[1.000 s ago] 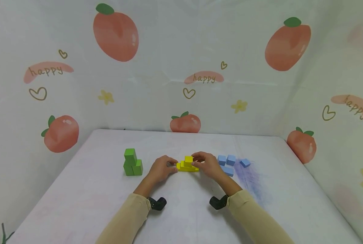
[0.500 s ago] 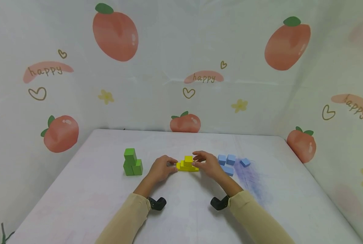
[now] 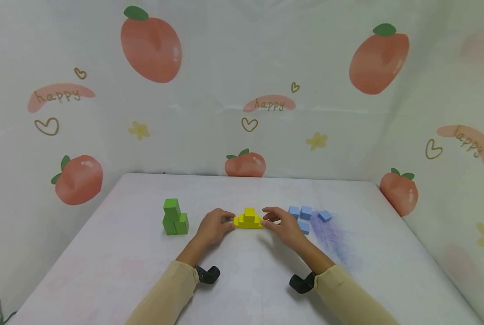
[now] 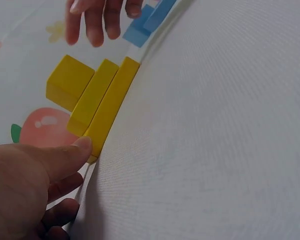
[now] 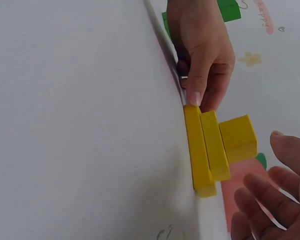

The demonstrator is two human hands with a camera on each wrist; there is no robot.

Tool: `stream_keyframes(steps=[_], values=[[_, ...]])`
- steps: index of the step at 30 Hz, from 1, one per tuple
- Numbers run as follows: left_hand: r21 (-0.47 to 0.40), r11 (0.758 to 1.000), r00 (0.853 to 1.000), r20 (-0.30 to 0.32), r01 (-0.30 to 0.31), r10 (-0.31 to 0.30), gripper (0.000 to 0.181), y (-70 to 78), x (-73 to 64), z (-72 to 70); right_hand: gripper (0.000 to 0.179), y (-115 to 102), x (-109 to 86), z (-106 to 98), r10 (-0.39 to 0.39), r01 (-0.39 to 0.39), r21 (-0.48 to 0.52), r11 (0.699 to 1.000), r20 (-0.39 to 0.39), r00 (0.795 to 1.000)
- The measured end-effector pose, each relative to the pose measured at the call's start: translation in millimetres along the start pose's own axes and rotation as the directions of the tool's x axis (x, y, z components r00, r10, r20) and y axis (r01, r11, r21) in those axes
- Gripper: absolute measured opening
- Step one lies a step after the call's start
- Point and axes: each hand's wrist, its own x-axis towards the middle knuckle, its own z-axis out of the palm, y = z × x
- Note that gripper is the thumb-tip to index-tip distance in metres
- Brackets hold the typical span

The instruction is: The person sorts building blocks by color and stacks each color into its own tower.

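A stepped yellow stack stands at the middle of the table: a long bottom block (image 4: 112, 110), a shorter middle block (image 4: 94, 95) and a cube (image 3: 249, 214) on top. My left hand (image 3: 213, 228) holds the left end of the long yellow block, its thumb (image 4: 81, 144) on the near side and fingers behind, partly hidden. My right hand (image 3: 287, 229) hovers just right of the stack. In the right wrist view its fingers (image 5: 262, 192) are spread and relaxed, apart from the yellow blocks, with nothing in them.
Left of my left hand stands a green block stack (image 3: 174, 219), one block on top of others. Several blue blocks (image 3: 305, 212) lie beyond and right of my right hand. A printed cloth (image 3: 201, 90) hangs behind the white table (image 3: 242, 289).
My right hand has drawn back to the right and lower, away from the top yellow cube. The left hand stays at the stack's left end. The view has shifted slightly.
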Motion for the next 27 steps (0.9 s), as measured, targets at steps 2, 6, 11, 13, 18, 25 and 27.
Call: stream_keyframes(steps=[2,6,11,13,18,25,27], values=[[0.009,1.0,1.0,-0.005,-0.003,0.003,0.03,0.1,-0.5,0.2,0.037,1.5,-5.2,-2.4,-0.012,0.012,-0.011,1.0,-0.008,1.0],[0.032,0.999,1.0,-0.005,0.0,0.0,0.031,1.2,-0.8,0.6,0.037,3.3,-15.8,-8.7,0.009,-0.01,-0.041,0.999,-0.013,1.0],[0.051,0.999,1.0,0.001,-0.006,0.006,0.039,2.4,-1.7,0.6,0.037,7.9,-27.0,-17.5,0.035,-0.036,-0.08,0.996,-0.018,0.999],[0.054,0.998,1.0,0.002,-0.008,0.007,0.042,2.2,-1.8,0.7,0.036,10.1,-30.4,-20.9,0.037,-0.039,-0.089,0.995,-0.027,0.999],[0.039,0.999,1.0,-0.015,0.015,-0.014,0.046,1.8,-5.9,-0.7,0.034,17.9,-36.3,-27.7,0.014,-0.017,-0.09,0.996,-0.032,0.999],[-0.001,0.999,0.997,-0.061,0.04,-0.04,0.037,7.0,-16.6,-7.0,0.033,23.6,-47.7,-38.4,0.049,-0.054,-0.111,0.992,-0.045,0.998],[-0.006,0.999,0.997,-0.066,0.033,-0.034,0.033,9.4,-19.9,-8.6,0.032,24.4,-49.7,-42.6,0.057,-0.062,-0.114,0.992,-0.052,0.997]])
